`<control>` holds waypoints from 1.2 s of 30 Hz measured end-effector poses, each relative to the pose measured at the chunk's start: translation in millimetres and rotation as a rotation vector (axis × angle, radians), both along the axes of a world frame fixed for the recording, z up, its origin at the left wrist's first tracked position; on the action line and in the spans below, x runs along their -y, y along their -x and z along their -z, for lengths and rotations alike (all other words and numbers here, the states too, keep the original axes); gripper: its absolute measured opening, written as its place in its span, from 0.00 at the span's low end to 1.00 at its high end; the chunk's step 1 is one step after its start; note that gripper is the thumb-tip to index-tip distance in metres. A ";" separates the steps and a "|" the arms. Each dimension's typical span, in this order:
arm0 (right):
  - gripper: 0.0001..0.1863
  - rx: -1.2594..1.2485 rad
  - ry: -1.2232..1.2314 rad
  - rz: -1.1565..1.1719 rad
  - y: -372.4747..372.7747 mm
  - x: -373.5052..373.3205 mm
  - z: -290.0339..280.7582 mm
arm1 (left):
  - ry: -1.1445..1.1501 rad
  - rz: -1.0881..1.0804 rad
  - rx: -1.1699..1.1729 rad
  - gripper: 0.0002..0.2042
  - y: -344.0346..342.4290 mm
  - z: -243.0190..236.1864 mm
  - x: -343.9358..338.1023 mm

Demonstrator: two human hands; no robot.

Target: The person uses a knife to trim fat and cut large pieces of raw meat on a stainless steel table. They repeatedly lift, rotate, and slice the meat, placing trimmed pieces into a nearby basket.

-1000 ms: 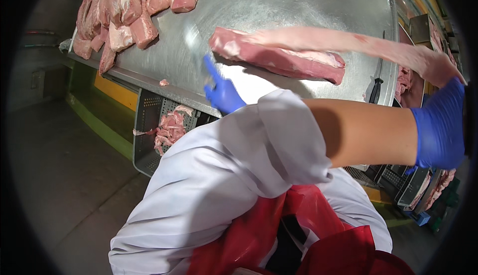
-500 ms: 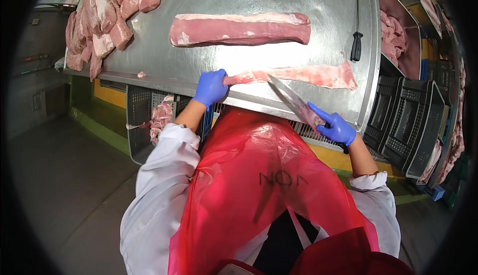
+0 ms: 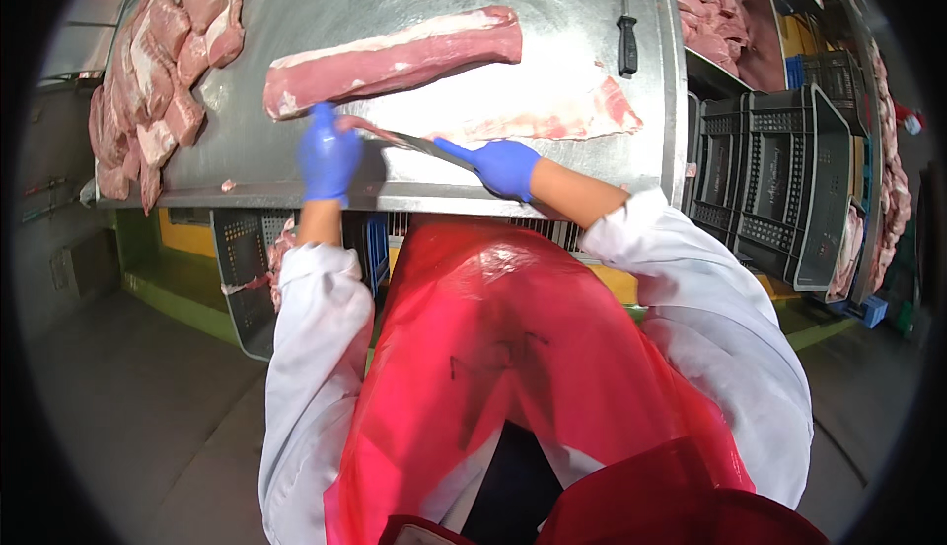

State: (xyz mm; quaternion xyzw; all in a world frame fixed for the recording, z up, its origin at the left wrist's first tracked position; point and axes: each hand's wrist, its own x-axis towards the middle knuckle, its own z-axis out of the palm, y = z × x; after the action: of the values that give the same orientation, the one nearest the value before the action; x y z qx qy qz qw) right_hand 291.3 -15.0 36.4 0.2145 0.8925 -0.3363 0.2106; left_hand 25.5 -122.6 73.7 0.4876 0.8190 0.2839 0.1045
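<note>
A long pink loin of meat (image 3: 395, 60) lies on the steel table, its far edge lined with pale fat. Nearer to me is a thin, pale strip of meat trimming (image 3: 567, 116), stretched flat. My left hand (image 3: 330, 155), in a blue glove, is closed on the strip's left end, just below the loin's left end. In my right hand (image 3: 505, 168), also gloved in blue, is a knife (image 3: 419, 145). Its blade points left along the narrow part of the strip, close to my left hand. The handle is hidden by the glove.
Several meat pieces (image 3: 163, 62) are heaped at the table's left. A black-handled sharpening steel (image 3: 627, 47) lies near the right edge. Beyond it stand a bin of meat (image 3: 710, 17) and grey crates (image 3: 774, 175). A grey crate with trimmings (image 3: 242, 264) sits below the front edge.
The view has shifted, so the table's contents appear farther left. My right hand has brought the knife left, from mid-strip to near my left hand, which still grips the strip's end.
</note>
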 end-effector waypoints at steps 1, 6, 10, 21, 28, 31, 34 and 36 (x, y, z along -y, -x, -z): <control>0.53 0.026 0.015 -0.013 -13.7 -1.0 -6.5 | -0.107 -0.075 -0.129 0.08 24.6 -0.6 9.1; 0.43 -0.341 -0.028 0.137 -104.5 -19.9 -19.7 | 0.062 -0.241 -0.233 0.10 87.4 -43.4 114.3; 0.32 -0.595 -0.247 0.448 -192.0 -84.8 1.6 | 0.386 -0.306 -0.305 0.17 144.3 20.6 243.3; 0.39 -0.834 0.439 0.956 -116.7 -57.7 34.5 | 0.133 -0.315 -0.258 0.23 159.0 84.7 268.1; 0.38 -1.195 0.259 1.164 -273.5 -96.0 -165.1 | 0.090 -0.104 -0.249 0.20 142.5 36.5 174.1; 0.36 -1.206 0.008 1.245 -345.2 -120.5 -227.9 | 0.064 -0.090 -0.211 0.20 139.3 28.9 152.5; 0.33 -1.074 -0.107 1.245 -380.5 -144.6 -231.6 | 0.027 -0.055 -0.197 0.20 144.7 31.7 144.4; 0.32 -0.979 -0.161 1.193 -368.2 -153.4 -222.7 | 0.044 -0.075 -0.168 0.20 145.7 31.2 146.0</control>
State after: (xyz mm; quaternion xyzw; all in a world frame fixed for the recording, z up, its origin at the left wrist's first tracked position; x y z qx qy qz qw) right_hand 659.5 138.4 259.1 0.5004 0.6392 -0.3834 -0.4405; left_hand -120.2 -268.6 42.5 0.4762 0.8486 0.2276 0.0357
